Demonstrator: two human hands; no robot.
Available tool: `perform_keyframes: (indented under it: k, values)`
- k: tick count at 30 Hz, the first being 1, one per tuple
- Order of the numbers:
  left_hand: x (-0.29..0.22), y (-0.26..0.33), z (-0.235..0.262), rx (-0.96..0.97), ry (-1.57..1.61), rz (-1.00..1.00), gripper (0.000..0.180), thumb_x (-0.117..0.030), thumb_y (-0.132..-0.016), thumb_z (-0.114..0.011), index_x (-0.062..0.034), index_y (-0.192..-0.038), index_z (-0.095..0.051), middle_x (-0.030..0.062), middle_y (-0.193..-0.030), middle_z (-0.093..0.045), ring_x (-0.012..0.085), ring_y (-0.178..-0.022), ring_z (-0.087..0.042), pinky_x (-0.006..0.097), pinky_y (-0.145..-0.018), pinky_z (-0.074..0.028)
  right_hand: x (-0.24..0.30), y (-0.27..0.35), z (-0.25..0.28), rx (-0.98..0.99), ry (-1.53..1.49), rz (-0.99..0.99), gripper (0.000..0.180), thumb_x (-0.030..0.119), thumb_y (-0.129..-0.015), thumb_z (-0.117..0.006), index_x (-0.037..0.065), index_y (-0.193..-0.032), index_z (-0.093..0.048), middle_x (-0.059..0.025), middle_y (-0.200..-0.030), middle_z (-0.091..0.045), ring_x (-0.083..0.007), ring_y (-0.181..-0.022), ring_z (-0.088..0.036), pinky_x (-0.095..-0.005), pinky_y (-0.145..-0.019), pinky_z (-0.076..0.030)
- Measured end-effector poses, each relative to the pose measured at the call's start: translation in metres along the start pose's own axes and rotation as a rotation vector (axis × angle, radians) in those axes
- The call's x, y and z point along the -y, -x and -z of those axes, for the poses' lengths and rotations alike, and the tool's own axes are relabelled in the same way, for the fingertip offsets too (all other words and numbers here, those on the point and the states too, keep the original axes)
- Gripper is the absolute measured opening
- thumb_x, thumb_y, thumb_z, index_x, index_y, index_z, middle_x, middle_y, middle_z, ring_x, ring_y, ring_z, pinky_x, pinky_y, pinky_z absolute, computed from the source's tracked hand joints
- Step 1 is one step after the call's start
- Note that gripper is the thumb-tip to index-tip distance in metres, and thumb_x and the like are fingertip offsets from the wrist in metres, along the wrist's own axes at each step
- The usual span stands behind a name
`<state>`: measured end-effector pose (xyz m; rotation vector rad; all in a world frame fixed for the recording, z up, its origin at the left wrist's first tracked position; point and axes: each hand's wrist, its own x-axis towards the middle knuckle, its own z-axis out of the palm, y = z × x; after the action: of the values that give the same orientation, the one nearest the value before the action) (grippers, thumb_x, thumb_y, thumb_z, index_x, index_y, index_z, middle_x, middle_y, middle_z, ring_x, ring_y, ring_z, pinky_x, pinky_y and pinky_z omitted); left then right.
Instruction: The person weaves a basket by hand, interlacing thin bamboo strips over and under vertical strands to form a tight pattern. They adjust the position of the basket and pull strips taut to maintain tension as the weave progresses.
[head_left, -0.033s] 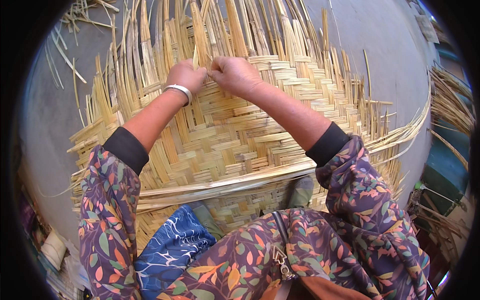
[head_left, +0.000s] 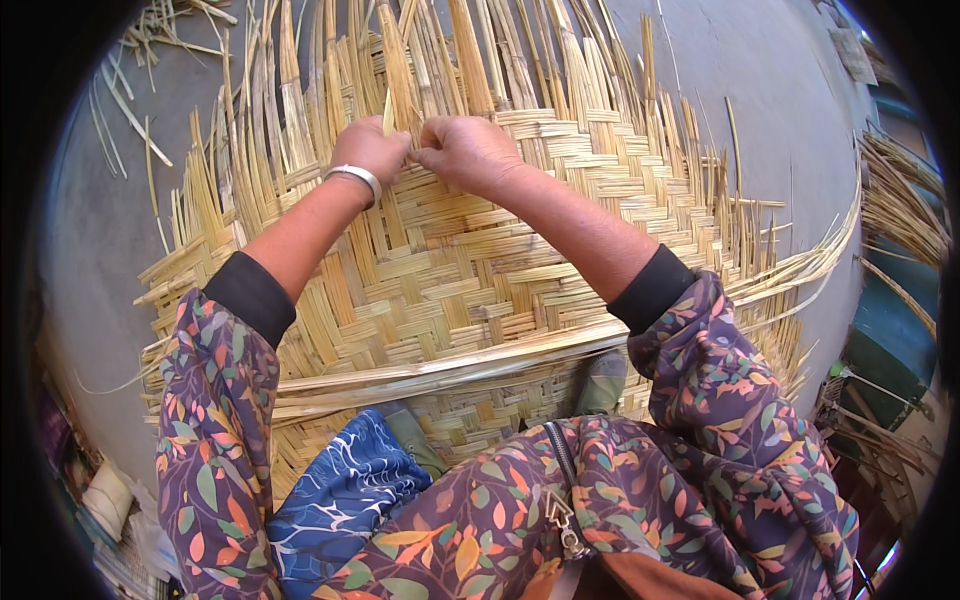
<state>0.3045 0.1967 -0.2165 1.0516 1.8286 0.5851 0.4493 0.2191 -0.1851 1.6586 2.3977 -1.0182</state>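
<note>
both hands pinching strips at the weave's open edge

left hand [head_left: 368,150] and right hand [head_left: 465,150] are nearly touching, each nipping a thin pale bamboo strip [head_left: 388,112]; i'd keep it flat and snug against the last row. the wide woven straw-coloured bamboo mat [head_left: 450,280] sits right under them on the grey floor [head_left: 90,250].

This looks like an open-air craft yard for bamboo weaving, set on a bare grey concrete floor [head_left: 760,90] rather than in a furnished room. A large, half-woven bamboo mat [head_left: 450,270] spreads flat across the ground, its loose splints fanning out at the far edge, and the person sits right on it to work. Spare bamboo strips [head_left: 140,100] lie scattered on the floor at the upper left, and more bundled strips [head_left: 900,200] are heaped along the right side.
</note>
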Motion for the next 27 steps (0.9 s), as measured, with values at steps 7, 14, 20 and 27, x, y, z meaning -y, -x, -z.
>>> perform_keyframes:
  k: [7,14,20,27]
  values:
    - [-0.005,-0.006,0.004,0.068,0.084,0.045,0.02,-0.02,-0.081,-0.062,-0.0014,-0.078,-0.058,0.0047,-0.056,-0.054,0.0139,-0.038,-0.05,0.028,-0.035,-0.041,0.01,-0.003,-0.004,0.024,0.177,-0.005,0.025,0.036,-0.077,-0.061,0.016,-0.09,-0.068,-0.0084,-0.089,-0.066,-0.0261,-0.087,-0.063,-0.0379,-0.075,-0.05]
    - [0.001,-0.008,-0.003,-0.008,0.187,-0.026,0.013,-0.015,-0.078,-0.063,-0.0021,-0.079,-0.062,0.0054,-0.06,-0.058,0.0129,-0.041,-0.052,0.028,-0.039,-0.043,0.01,-0.015,-0.005,0.071,0.133,-0.076,0.025,0.029,-0.076,-0.059,0.015,-0.094,-0.068,-0.0093,-0.096,-0.066,-0.0261,-0.093,-0.063,-0.037,-0.079,-0.05]
    - [0.007,-0.017,-0.004,-0.014,0.1,-0.049,0.014,-0.016,-0.077,-0.064,-0.0031,-0.084,-0.064,0.008,-0.065,-0.062,0.0144,-0.044,-0.055,0.03,-0.044,-0.045,0.001,-0.02,-0.013,0.014,0.235,-0.005,0.02,0.034,-0.079,-0.059,0.021,-0.092,-0.067,-0.0047,-0.081,-0.067,-0.022,-0.083,-0.064,-0.0367,-0.074,-0.051]
    - [0.012,-0.024,-0.003,-0.134,-0.137,-0.273,0.022,-0.017,-0.079,-0.064,-0.0015,-0.094,-0.063,0.0099,-0.069,-0.062,0.0146,-0.045,-0.055,0.029,-0.044,-0.045,0.004,-0.02,-0.014,0.021,0.22,-0.006,0.022,0.032,-0.078,-0.061,0.017,-0.092,-0.066,-0.0063,-0.086,-0.066,-0.024,-0.086,-0.063,-0.0385,-0.075,-0.05]
